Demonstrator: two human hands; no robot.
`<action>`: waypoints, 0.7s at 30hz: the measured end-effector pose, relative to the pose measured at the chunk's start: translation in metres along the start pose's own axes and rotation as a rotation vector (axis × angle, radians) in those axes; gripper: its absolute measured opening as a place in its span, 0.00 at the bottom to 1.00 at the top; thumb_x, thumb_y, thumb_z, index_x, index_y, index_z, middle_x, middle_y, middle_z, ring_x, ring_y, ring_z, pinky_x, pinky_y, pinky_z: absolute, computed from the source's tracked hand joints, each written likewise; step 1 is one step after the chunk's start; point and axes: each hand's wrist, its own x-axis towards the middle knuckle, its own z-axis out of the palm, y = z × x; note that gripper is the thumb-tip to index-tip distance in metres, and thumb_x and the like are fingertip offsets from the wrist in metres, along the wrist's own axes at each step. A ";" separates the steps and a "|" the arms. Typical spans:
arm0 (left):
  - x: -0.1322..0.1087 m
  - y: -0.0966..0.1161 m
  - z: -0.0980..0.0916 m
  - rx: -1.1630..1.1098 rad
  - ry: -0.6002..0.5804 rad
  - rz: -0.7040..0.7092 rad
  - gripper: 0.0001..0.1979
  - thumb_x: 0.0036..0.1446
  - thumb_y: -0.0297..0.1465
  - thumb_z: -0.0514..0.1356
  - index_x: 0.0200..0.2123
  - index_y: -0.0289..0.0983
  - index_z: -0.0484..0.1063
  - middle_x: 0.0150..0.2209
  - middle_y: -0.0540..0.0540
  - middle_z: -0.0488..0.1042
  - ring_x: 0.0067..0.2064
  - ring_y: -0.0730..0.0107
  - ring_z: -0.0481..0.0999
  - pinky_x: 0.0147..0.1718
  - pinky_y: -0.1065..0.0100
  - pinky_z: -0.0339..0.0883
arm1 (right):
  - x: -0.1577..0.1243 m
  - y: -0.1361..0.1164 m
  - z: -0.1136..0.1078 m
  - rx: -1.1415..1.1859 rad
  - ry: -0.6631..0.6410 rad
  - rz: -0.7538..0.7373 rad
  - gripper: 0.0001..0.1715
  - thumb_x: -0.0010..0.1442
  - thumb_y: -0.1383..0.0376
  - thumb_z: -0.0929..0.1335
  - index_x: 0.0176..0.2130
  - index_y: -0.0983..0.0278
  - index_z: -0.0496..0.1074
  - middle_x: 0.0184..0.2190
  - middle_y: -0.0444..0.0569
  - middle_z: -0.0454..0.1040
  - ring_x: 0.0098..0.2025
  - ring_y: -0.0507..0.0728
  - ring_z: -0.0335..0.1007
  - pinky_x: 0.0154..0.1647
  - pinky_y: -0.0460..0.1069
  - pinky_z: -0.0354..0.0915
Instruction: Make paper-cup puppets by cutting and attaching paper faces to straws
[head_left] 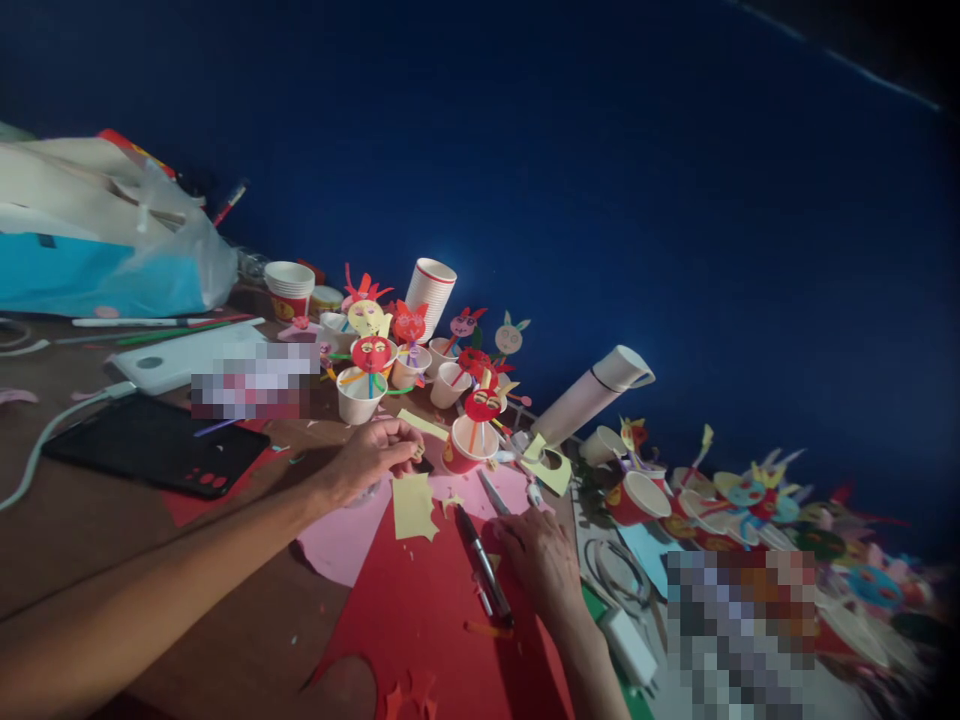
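My left hand [386,455] is closed, thumb and fingertips pinching a small tan piece [418,452] above the pink paper. Beneath it lies a yellow paper scrap [414,507] with a jagged edge. My right hand [541,552] rests palm down on red paper [420,600], its fingers loosely stretched toward a grey blade-like tool [493,492]; whether they touch it is unclear. Between my hands lies a black and silver marker [482,562]. Just beyond stands a red paper cup [472,447] bearing a red paper face [484,404] with yellow ears.
Several decorated cups [361,395] stand behind, near a stack of cups [431,290]. A white bottle [589,397] leans at the back. More cups [637,497] crowd the right, beside a cable [619,570] and charger [630,645]. A black phone [154,445] lies left.
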 end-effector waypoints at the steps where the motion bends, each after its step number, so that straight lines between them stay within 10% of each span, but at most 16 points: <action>1: 0.000 0.000 -0.001 -0.003 -0.001 0.001 0.07 0.48 0.33 0.58 0.29 0.34 0.67 0.26 0.49 0.70 0.23 0.78 0.68 0.24 0.72 0.63 | 0.000 0.000 0.001 0.022 0.006 -0.003 0.13 0.60 0.62 0.63 0.38 0.55 0.76 0.33 0.51 0.73 0.39 0.60 0.65 0.38 0.52 0.53; 12: 0.004 0.016 0.008 0.072 -0.048 -0.017 0.07 0.46 0.32 0.59 0.29 0.36 0.68 0.25 0.50 0.71 0.23 0.77 0.68 0.24 0.72 0.62 | 0.009 0.010 0.000 0.600 0.088 0.108 0.09 0.55 0.60 0.65 0.29 0.61 0.72 0.28 0.48 0.73 0.32 0.58 0.68 0.34 0.50 0.59; 21: 0.009 0.007 0.005 0.126 -0.119 -0.013 0.08 0.48 0.34 0.58 0.31 0.35 0.70 0.26 0.51 0.70 0.24 0.77 0.68 0.24 0.74 0.62 | 0.025 -0.039 -0.005 1.097 0.026 0.114 0.13 0.55 0.57 0.65 0.29 0.64 0.69 0.24 0.45 0.70 0.27 0.52 0.65 0.28 0.45 0.60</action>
